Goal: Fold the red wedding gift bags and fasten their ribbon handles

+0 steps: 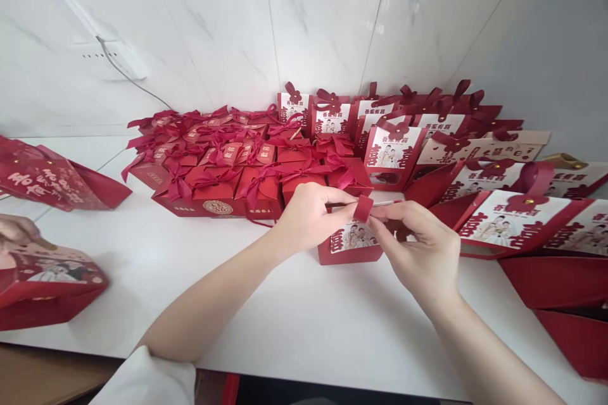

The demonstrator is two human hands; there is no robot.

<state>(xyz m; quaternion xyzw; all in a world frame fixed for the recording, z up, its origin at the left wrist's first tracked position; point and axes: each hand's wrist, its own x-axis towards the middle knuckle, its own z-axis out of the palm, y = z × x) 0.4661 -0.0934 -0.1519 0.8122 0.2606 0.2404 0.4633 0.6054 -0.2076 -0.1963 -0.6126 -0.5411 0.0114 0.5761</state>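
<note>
A small red gift box (350, 257) with a white printed front stands upright on the white table, between my hands. A short red strap (363, 209) curls up at its top edge. My left hand (313, 216) is closed, thumb and forefinger pinching the strap from the left side. From the right, my right hand (422, 247) is closed too, its fingertips pinching the box's top edge beside the strap. My fingers hide part of the box's top and the strap's lower end.
Behind stand red boxes tied with ribbon bows (213, 183). Finished-looking strapped gift boxes (392, 152) crowd the right side, some close to my right hand. At far left, another person's hand (21, 231) rests on a red box (57, 278). A cable (123, 76) hangs along the tiled wall.
</note>
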